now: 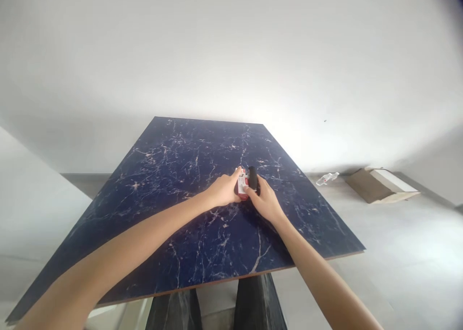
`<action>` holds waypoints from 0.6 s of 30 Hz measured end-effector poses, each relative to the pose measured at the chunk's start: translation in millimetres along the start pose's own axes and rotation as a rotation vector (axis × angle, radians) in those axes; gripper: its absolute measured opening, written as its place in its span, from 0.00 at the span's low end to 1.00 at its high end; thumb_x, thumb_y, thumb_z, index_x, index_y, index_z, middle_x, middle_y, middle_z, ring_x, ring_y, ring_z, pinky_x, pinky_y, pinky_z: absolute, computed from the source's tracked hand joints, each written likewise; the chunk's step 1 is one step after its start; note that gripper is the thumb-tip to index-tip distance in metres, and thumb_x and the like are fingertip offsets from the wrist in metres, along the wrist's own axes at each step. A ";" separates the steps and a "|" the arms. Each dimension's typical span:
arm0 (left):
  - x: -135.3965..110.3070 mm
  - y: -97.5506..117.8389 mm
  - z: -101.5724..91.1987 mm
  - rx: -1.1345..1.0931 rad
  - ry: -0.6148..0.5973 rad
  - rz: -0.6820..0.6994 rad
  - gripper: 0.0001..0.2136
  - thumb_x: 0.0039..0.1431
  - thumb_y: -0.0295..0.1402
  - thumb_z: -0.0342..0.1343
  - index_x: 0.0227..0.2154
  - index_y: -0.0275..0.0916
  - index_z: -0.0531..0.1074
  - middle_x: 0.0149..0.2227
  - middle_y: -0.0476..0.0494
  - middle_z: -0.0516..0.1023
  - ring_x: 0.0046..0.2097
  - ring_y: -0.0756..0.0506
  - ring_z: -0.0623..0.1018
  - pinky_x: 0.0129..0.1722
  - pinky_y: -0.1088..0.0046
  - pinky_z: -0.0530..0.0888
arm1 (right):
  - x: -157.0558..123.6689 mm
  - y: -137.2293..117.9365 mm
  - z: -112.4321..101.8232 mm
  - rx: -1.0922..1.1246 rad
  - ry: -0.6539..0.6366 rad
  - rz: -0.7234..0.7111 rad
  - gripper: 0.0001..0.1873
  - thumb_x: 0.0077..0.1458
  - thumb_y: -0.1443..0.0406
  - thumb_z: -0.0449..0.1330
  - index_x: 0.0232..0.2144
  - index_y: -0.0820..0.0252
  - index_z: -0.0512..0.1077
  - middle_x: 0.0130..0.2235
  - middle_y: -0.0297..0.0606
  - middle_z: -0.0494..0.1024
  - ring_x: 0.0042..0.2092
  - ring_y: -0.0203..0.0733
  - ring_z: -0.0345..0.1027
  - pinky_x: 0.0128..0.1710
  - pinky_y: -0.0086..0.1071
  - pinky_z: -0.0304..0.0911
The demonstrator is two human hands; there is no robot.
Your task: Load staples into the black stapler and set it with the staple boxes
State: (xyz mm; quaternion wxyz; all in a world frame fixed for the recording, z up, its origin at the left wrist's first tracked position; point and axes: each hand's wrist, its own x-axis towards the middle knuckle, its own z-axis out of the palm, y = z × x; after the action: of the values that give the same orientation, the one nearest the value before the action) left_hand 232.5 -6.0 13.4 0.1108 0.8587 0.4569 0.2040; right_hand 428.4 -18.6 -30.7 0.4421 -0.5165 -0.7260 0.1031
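A small red and white object with a black rounded part rests on the dark blue marbled tabletop, near its middle. My left hand is closed around its left side. My right hand grips it from the right, fingers curled over the black part. Both forearms reach out across the table toward it. What the object is cannot be made out.
A white wall stands behind the table. On the grey floor at the right lie a clear plastic bottle and a flat cardboard box. The table's near edge runs just in front of my legs.
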 end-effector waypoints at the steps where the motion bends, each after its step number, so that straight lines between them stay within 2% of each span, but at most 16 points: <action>1: 23.8 8.4 9.3 -0.007 0.007 0.020 0.54 0.50 0.47 0.68 0.73 0.32 0.47 0.47 0.27 0.82 0.46 0.29 0.82 0.41 0.61 0.76 | 5.2 17.1 -11.5 -0.043 0.050 0.010 0.28 0.63 0.53 0.55 0.60 0.61 0.68 0.57 0.50 0.75 0.58 0.56 0.69 0.60 0.49 0.62; 4: 97.0 38.8 42.7 -0.110 0.064 0.082 0.52 0.49 0.45 0.71 0.72 0.33 0.51 0.52 0.27 0.80 0.51 0.29 0.81 0.47 0.62 0.76 | 26.6 74.0 -52.1 -0.154 0.185 0.053 0.28 0.65 0.50 0.52 0.56 0.63 0.71 0.53 0.52 0.77 0.55 0.57 0.71 0.58 0.49 0.63; 6: 140.0 60.6 64.5 -0.145 0.083 0.119 0.47 0.53 0.44 0.69 0.71 0.36 0.53 0.54 0.29 0.80 0.54 0.32 0.80 0.49 0.64 0.75 | 42.5 109.4 -79.0 -0.210 0.238 0.115 0.29 0.65 0.49 0.51 0.56 0.64 0.71 0.53 0.54 0.78 0.55 0.58 0.71 0.58 0.49 0.63; 8: 174.0 78.9 81.0 -0.161 0.089 0.131 0.45 0.55 0.44 0.69 0.70 0.35 0.53 0.52 0.28 0.80 0.52 0.32 0.81 0.49 0.63 0.75 | 57.7 137.2 -100.2 -0.235 0.254 0.186 0.31 0.66 0.49 0.51 0.58 0.65 0.70 0.53 0.56 0.78 0.54 0.60 0.72 0.56 0.49 0.64; 10: 197.5 90.8 90.8 -0.164 0.098 0.135 0.44 0.56 0.42 0.69 0.70 0.35 0.53 0.51 0.26 0.80 0.51 0.31 0.81 0.49 0.62 0.75 | 70.8 155.8 -113.3 -0.244 0.259 0.228 0.32 0.66 0.48 0.50 0.61 0.65 0.68 0.54 0.57 0.78 0.53 0.61 0.73 0.56 0.50 0.64; 12: 209.9 95.1 94.7 -0.165 0.110 0.140 0.43 0.56 0.40 0.69 0.69 0.35 0.54 0.51 0.25 0.80 0.52 0.31 0.81 0.50 0.60 0.74 | 80.6 165.9 -118.9 -0.242 0.258 0.245 0.34 0.66 0.47 0.50 0.64 0.64 0.66 0.56 0.57 0.77 0.54 0.62 0.73 0.56 0.52 0.64; 14: 210.8 92.5 94.7 -0.165 0.120 0.148 0.43 0.55 0.39 0.69 0.69 0.36 0.54 0.53 0.25 0.79 0.54 0.31 0.80 0.52 0.59 0.74 | 85.9 169.8 -119.4 -0.215 0.255 0.259 0.37 0.66 0.47 0.51 0.67 0.64 0.62 0.59 0.57 0.75 0.57 0.61 0.72 0.58 0.52 0.62; 16: 199.4 82.9 91.6 -0.164 0.139 0.149 0.44 0.55 0.41 0.69 0.69 0.36 0.54 0.60 0.24 0.74 0.59 0.30 0.76 0.56 0.57 0.72 | 86.5 169.9 -118.1 -0.152 0.280 0.247 0.38 0.65 0.46 0.52 0.68 0.64 0.61 0.60 0.57 0.74 0.58 0.59 0.71 0.59 0.51 0.62; 18: 175.2 66.1 84.6 -0.168 0.165 0.160 0.42 0.59 0.44 0.66 0.70 0.36 0.53 0.67 0.24 0.64 0.64 0.30 0.70 0.60 0.55 0.70 | 83.3 169.0 -117.9 -0.084 0.390 0.216 0.37 0.65 0.47 0.51 0.67 0.64 0.62 0.59 0.55 0.75 0.56 0.54 0.71 0.58 0.48 0.64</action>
State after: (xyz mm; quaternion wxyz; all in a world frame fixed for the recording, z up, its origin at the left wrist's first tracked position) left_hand 407.0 102.2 6.5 0.1277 0.8604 0.3756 0.3198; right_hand 621.7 90.5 -19.2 0.5386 -0.6194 -0.5710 0.0177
